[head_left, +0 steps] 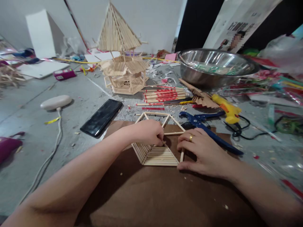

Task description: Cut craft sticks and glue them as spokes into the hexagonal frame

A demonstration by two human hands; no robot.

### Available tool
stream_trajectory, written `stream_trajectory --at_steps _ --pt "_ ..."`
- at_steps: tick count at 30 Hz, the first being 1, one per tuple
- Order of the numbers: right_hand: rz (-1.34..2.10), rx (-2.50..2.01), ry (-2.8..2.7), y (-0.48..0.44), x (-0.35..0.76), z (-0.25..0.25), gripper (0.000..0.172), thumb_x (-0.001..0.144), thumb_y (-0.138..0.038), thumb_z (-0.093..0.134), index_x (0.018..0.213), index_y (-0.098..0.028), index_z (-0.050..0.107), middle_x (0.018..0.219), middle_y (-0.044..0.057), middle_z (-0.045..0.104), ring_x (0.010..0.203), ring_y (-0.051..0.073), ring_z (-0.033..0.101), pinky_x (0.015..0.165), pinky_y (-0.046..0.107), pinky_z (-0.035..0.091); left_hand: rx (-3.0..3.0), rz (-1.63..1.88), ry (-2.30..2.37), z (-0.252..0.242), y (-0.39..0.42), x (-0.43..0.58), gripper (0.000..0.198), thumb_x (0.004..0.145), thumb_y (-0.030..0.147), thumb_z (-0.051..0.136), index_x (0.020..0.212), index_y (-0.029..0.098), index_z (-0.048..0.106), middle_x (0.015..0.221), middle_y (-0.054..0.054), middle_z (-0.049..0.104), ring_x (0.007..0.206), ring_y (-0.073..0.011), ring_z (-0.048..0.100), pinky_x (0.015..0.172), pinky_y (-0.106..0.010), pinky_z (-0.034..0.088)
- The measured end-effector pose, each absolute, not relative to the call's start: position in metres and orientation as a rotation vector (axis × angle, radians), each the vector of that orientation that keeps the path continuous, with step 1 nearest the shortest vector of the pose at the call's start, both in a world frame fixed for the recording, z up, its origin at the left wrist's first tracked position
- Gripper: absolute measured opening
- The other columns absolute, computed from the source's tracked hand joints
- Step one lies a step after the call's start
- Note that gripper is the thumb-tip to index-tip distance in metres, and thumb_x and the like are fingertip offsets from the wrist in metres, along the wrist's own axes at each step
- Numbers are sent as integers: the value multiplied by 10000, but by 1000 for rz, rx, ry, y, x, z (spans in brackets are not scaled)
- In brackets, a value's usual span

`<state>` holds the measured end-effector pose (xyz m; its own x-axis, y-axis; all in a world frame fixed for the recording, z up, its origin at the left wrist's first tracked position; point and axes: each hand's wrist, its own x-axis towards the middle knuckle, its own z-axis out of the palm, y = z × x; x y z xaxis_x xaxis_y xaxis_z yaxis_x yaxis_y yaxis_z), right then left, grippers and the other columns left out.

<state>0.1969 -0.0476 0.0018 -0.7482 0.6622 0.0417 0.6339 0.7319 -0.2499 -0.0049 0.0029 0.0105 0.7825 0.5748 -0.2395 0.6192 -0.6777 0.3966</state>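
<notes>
A hexagonal frame of thin wooden sticks (161, 156) lies on a brown sheet (151, 195) in front of me. Two of its sections are filled with rows of sticks; the others show only outline sticks. My left hand (151, 130) is closed in a pinch over the middle of the frame, and its fingertips hide whatever they may hold. Around the frame's right corner curve the fingers of my right hand (199, 149), which wears a gold ring. Thumb and fingers there grip the edge stick.
Behind stands a stick pagoda model (123, 63). Red-marked sticks (165, 94), blue cutters (210, 129) and a yellow glue gun (227, 108) lie beyond the frame. A black phone (101, 118) and white corded device (56, 102) are at left, a steel bowl (213, 77) at back right.
</notes>
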Motion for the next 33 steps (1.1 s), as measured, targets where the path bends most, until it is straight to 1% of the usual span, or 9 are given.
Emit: stream_trajectory --at_steps 4,9,12,20,25,33 --pt "336 -1072 -2834 -51 191 2 354 639 -522 515 758 -192 570 865 62 551 876 216 442 750 366 271 2518 -157 873 9 4 -6 216 650 313 487 758 230 655 668 17 634 536 -81 481 489 -193 288" --pt "317 -1059 -2847 -54 187 3 218 678 -394 518 747 -192 559 862 53 560 855 197 451 754 363 272 2528 -137 882 10 4 -6 213 660 314 481 757 232 652 679 15 633 556 -83 489 503 -192 298" --pt "272 -1046 -2843 -55 188 2 165 686 -326 512 756 -188 568 869 47 571 857 192 450 765 366 265 2536 -116 885 11 4 -5 211 669 307 469 741 223 649 677 13 633 560 -84 490 507 -193 300" --pt "221 -969 -2842 -52 193 -3 167 713 -309 487 803 -201 577 895 32 591 897 193 447 805 385 252 2518 -122 878 9 3 -3 220 690 290 454 747 206 649 677 1 633 553 -80 486 508 -189 299" --pt "243 -950 -2834 -52 193 -4 158 715 -303 489 792 -196 577 890 27 590 893 187 448 822 388 247 2528 -137 859 9 4 -4 220 693 302 460 744 204 650 674 0 632 550 -80 485 507 -189 303" --pt "282 -950 -2824 -51 194 -5 177 709 -299 499 816 -184 582 879 42 587 884 190 449 826 393 246 2527 -152 873 3 5 -2 215 694 313 481 776 208 650 704 -9 634 590 -93 505 534 -194 321"
